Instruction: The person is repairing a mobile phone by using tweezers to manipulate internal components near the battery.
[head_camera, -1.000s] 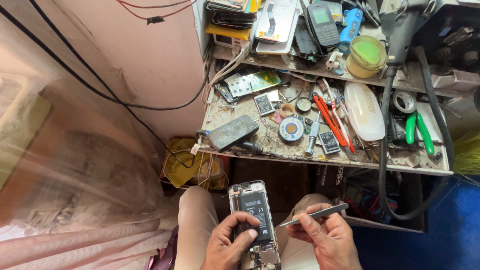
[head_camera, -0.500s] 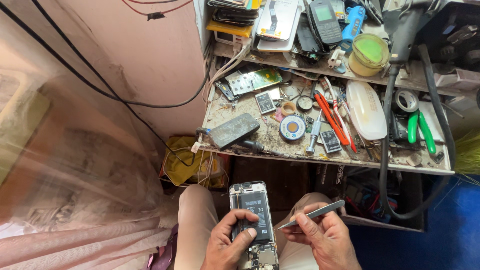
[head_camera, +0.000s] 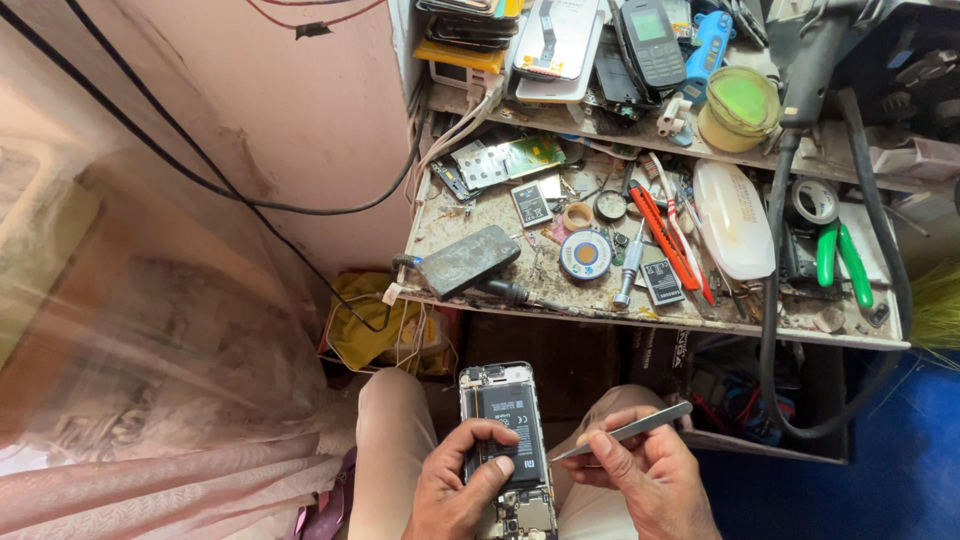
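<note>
An opened phone (head_camera: 503, 410) with its back cover off lies over my lap, its black battery and circuit board showing. My left hand (head_camera: 462, 490) grips it from the left side, thumb across the battery. My right hand (head_camera: 640, 478) pinches a pair of metal tweezers (head_camera: 628, 430), whose tip points left and ends just right of the phone's edge, close to the battery. My knees in beige trousers (head_camera: 388, 440) lie below both hands.
A cluttered workbench (head_camera: 520, 305) stands ahead with a black phone (head_camera: 467, 260), solder wick spool (head_camera: 586, 254), red-handled cutters (head_camera: 664, 235), green-handled pliers (head_camera: 838, 262), a white case (head_camera: 733, 218) and a green-lidded jar (head_camera: 740, 106). A pink wall with cables is left.
The view and both hands have hardly shifted. The tweezers tip has dipped slightly lower and closer to the phone's right edge.
</note>
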